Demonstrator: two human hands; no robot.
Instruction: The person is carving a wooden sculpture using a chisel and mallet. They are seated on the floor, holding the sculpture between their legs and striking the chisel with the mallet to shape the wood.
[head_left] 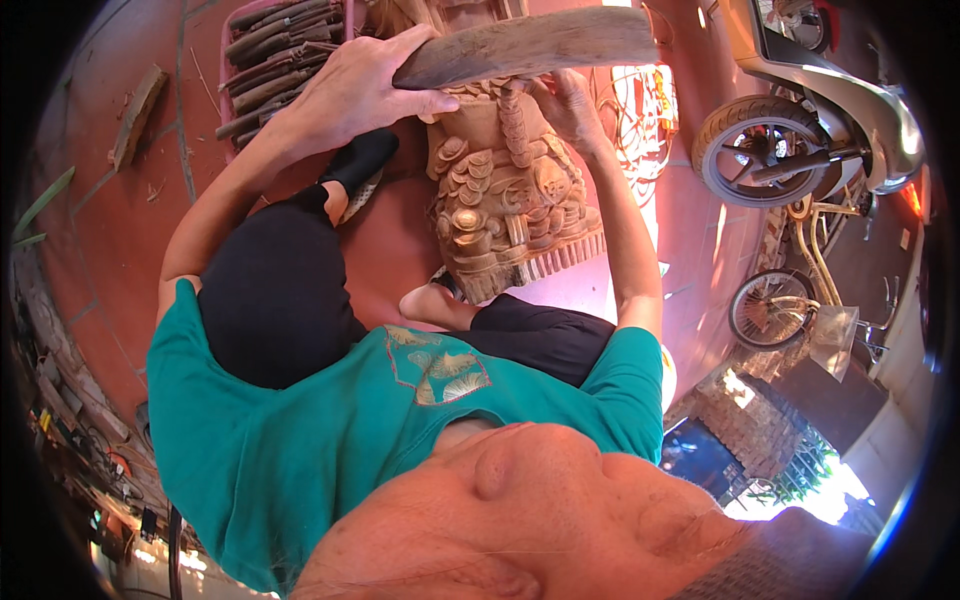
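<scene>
Floor space around you is pretty tight: the carved wooden statue (pixel 510 190) sits on the red tiled floor (pixel 120 230) right between your legs, its comb-like bottom edge just above your bare foot (pixel 432 303) and your black-trousered knees hemming it in on both sides. Off to your left there's a pink crate of wooden sticks (pixel 280 55) just beside your forearm, and a loose wood offcut (pixel 137 115) lying well apart from it on open tile, so that side has the most free room. To your right a parked scooter (pixel 810 110) with its front wheel turned toward you, and a bicycle (pixel 790 300) below it, close that side off. Your left hand (pixel 355 90) is reaching forward with the arm nearly straight, fingers wrapped and clamped over the near end of a flat wooden mallet (pixel 520 45), thumb tucked underneath, the mallet lying almost level across the top of the statue. Your right hand (pixel 570 110) comes up from a bent elbow and rests against the statue's upper right edge, just under the mallet; fingers look curled together on the carving, though whether they pinch a tool I can't tell since the mallet hides part of them.
</scene>
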